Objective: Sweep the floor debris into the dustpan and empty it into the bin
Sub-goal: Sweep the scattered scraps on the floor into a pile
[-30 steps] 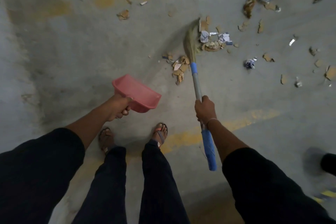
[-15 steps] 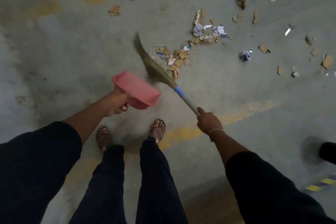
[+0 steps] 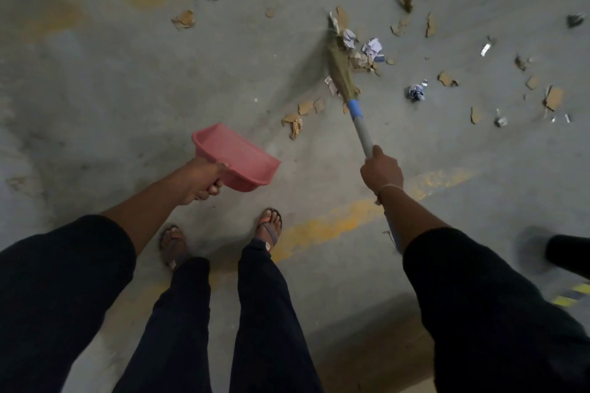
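Debris [image 3: 360, 56] lies scattered over the concrete floor [image 3: 127, 73], mostly up ahead and to the person's right: torn cardboard flakes, crumpled paper, foil scraps. A small cluster of cardboard bits [image 3: 301, 116] sits nearer, between the main litter and the pink dustpan [image 3: 238, 158].

Half a second ago the broom's bristles were swung across in front of the dustpan; now the broom [image 3: 341, 67] has gone back out, its bristle head down among the paper and cardboard. I read that as one stroke finished and the next being set up, so the gathering is only partly done. Most of the litter is well apart from the pan.

The left hand [image 3: 201, 180] is wrapped round the dustpan's handle, holding it off the floor, mouth tilted away; it has hardly moved. The right hand [image 3: 381, 171] is closed round the broom's grey shaft.

The pan's inside looks bare, though its far corner is hard to judge. The broom's lower handle runs behind the right forearm. No bin is in sight. Bristles are blurred, and debris at the top edge is cut off.
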